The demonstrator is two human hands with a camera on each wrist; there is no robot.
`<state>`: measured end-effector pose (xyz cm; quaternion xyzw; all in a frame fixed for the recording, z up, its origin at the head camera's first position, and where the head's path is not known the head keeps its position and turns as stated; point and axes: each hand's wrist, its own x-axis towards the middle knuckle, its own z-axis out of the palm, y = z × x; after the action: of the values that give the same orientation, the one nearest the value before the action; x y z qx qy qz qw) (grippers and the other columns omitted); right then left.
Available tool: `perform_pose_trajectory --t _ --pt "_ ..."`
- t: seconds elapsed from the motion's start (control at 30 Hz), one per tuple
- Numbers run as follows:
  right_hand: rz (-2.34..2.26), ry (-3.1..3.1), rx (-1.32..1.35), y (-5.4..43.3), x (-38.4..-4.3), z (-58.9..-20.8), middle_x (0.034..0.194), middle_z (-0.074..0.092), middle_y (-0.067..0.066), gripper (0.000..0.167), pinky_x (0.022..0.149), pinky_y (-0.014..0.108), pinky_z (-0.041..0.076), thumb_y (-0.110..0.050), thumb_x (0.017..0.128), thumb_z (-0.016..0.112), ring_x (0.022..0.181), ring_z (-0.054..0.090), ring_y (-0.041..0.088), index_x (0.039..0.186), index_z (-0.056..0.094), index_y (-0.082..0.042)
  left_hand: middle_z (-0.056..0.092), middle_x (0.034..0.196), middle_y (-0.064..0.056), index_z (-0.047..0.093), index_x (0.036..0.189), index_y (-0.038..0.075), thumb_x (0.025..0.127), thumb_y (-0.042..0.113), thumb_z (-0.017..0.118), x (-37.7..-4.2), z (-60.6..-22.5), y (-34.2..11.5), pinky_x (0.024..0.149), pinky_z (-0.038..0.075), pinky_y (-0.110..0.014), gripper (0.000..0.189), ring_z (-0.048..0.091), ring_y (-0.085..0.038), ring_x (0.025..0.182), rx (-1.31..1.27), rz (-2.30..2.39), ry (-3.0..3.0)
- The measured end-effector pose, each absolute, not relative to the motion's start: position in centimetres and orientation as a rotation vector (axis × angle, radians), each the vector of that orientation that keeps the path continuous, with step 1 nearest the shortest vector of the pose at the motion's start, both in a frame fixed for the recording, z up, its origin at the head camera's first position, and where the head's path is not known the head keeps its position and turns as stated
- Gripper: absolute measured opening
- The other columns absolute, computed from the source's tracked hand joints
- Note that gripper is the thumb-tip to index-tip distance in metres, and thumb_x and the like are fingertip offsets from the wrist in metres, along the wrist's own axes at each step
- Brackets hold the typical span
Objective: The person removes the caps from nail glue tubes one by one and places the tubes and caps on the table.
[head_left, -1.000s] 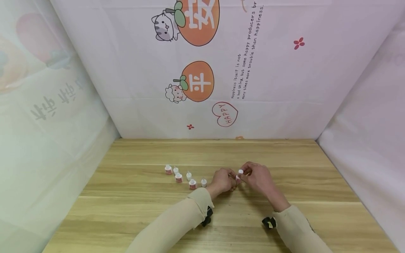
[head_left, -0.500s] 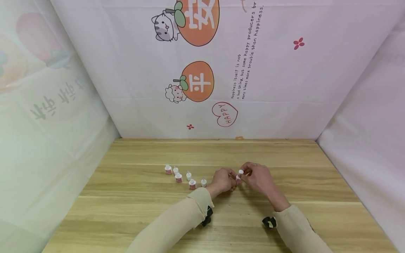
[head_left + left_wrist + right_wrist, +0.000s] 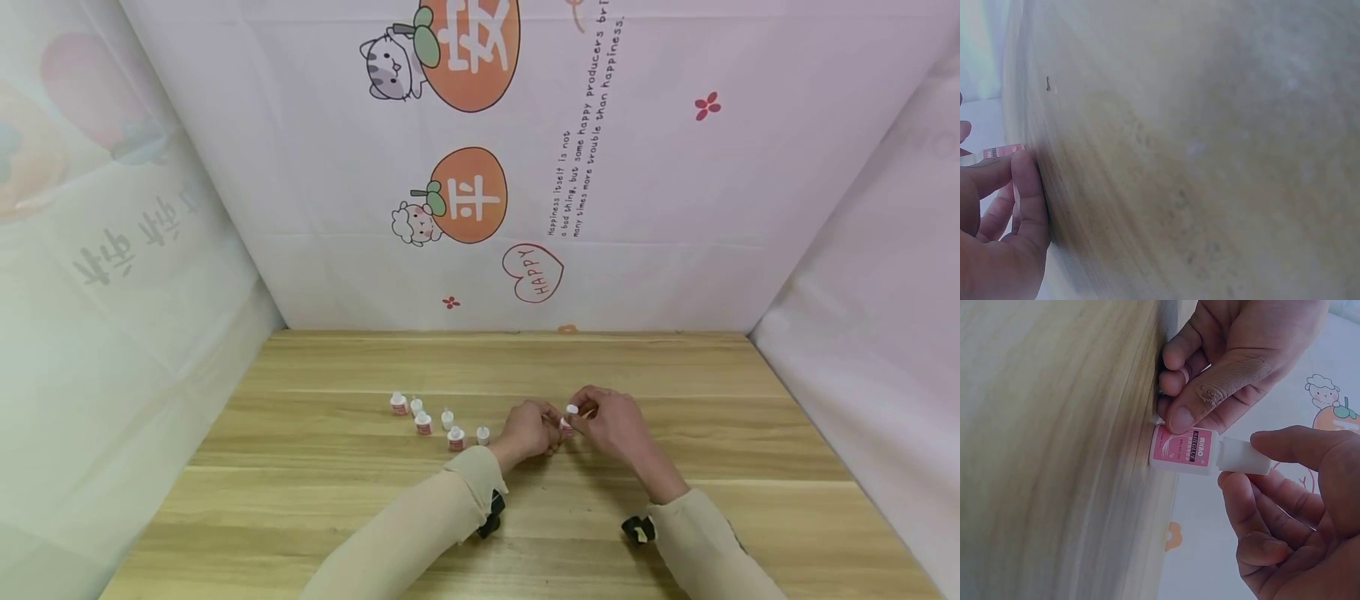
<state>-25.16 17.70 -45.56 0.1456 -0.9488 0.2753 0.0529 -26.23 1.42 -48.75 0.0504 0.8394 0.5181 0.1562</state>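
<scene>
A small nail glue bottle (image 3: 1182,449) with a pink label stands on the wooden table (image 3: 720,433), right of centre. My left hand (image 3: 531,429) grips its body low down, the thumb across the label in the right wrist view. With thumb and fingers, my right hand (image 3: 615,421) pinches the white cap (image 3: 1244,456), which sits on the bottle's neck. Only the pink edge of the label (image 3: 1004,150) shows past the left fingertips (image 3: 1025,165) in the left wrist view.
To the left stand three similar bottles, the nearest glue bottle (image 3: 456,438) among them. Beside them are three white caps, their thin brush stems pointing up, such as the rightmost cap (image 3: 483,435). A printed white cloth (image 3: 645,275) hangs behind the table.
</scene>
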Motion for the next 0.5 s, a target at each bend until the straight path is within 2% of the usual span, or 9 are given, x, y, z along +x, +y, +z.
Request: perform_pose_trajectory --t 0.5 --pt "0.858 -2.909 0.415 17.73 -25.08 -45.54 0.088 0.074 0.0 0.011 0.068 0.034 0.053 -0.021 0.091 0.072 0.08 0.068 0.016 0.096 0.069 -0.013 0.075 0.076 -0.004 0.072 0.092 0.007 0.087 0.0 0.069 -26.38 -49.08 1.55 0.05 0.05 -0.02 0.01 0.061 -0.009 0.055 0.163 1.44 2.457"
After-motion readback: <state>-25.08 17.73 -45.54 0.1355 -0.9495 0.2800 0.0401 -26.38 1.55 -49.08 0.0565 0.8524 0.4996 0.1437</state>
